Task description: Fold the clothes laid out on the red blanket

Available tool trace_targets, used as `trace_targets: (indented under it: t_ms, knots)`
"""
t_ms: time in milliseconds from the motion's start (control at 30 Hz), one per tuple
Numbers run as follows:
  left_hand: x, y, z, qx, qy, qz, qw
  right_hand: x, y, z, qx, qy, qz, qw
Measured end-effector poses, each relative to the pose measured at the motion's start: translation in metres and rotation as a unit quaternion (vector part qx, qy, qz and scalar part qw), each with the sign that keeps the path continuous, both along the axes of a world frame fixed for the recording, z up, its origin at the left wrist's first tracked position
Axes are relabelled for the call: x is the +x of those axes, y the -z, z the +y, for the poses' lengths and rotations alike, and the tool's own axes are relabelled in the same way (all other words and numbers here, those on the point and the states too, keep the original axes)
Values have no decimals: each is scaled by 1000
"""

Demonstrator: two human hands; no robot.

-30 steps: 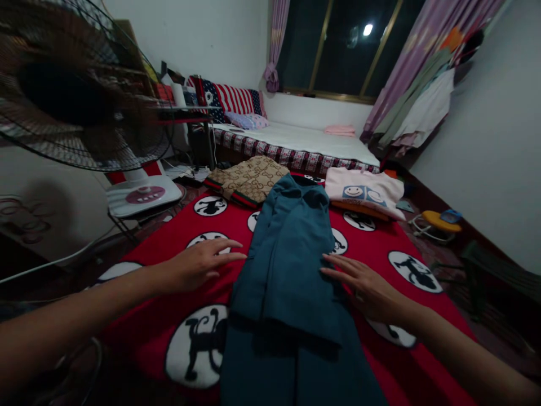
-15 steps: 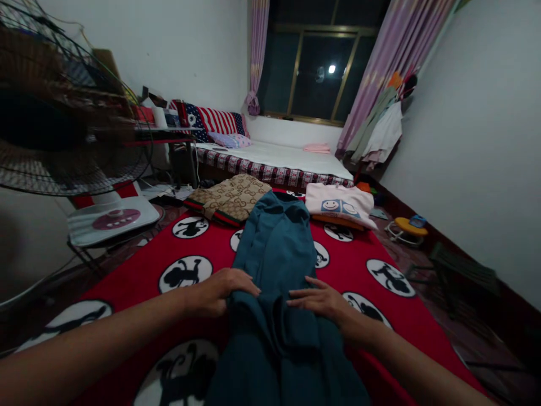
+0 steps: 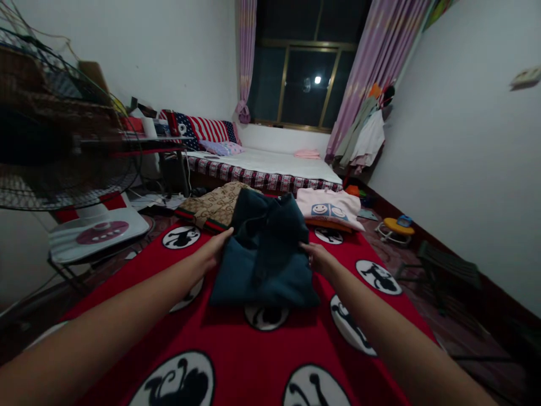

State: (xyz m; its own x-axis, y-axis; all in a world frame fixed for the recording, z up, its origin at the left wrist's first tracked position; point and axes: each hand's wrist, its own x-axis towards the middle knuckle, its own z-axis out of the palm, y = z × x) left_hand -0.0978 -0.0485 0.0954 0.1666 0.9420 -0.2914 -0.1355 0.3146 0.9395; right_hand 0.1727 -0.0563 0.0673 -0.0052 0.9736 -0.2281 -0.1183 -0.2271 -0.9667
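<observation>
Lying doubled over between the hands, the teal garment [image 3: 266, 276] rests on a red blanket [image 3: 236, 349], its upper layer rumpled and raised toward the far end, its near fold straight. From where I stand, the left hand [image 3: 217, 246] grasps one side edge and the right hand [image 3: 316, 256] grasps the opposite one, fingers partly hidden by the cloth; both arms reach out nearly straight. Just beyond the left hand sits a tan patterned garment [image 3: 217, 204] with a green and red band, close beside the teal one. Beyond the right hand lies a folded pink top [image 3: 329, 206] with smiling faces on it, over something orange [image 3: 329, 223]. Well out to the left of the left hand stands a fan [image 3: 101, 230], its head blurred. Off to the right of the right hand are a yellow stool [image 3: 397, 226] and, nearer, a dark chair [image 3: 450, 265]. Farther past both hands come a bed [image 3: 270, 162], then a dark window [image 3: 304, 84] between purple curtains [image 3: 357, 79].
</observation>
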Motion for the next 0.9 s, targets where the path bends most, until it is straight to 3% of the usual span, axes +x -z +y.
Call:
trace_targets:
  t_ms: [133, 200, 300, 367, 500, 567, 633, 733, 800, 900]
  knots:
    - [-8, 31, -12, 8, 35, -37, 999, 1, 41, -6, 2, 22, 31, 999]
    - [-8, 41, -25, 50, 3, -3, 999, 0, 49, -19, 18, 38, 14, 999]
    - [-7, 46, -44, 95, -46, 63, 992, -3, 46, -42, 36, 44, -6, 998]
    - [-12, 48, -57, 89, -13, 76, 993, -4, 42, -64, 27, 24, 4, 999]
    - [-30, 56, -80, 64, 116, 126, 983, 7, 40, -105, -5, -72, -9, 997]
    - [-37, 55, -83, 120, 98, 232, 960, 16, 35, -110, 12, -62, -88, 994]
    - [-36, 46, -78, 233, 37, 351, 906, 23, 21, -100, 83, 12, -220, 972]
    - [-18, 22, -52, 385, 5, 440, 811, 14, -7, -65, 223, 93, -359, 901]
    - [0, 7, -24, 417, 31, 460, 784, -6, -22, -35, 279, 69, -387, 876]
    - [26, 1, 27, 368, 49, 503, 781, -39, -25, 7, 282, 27, -485, 827]
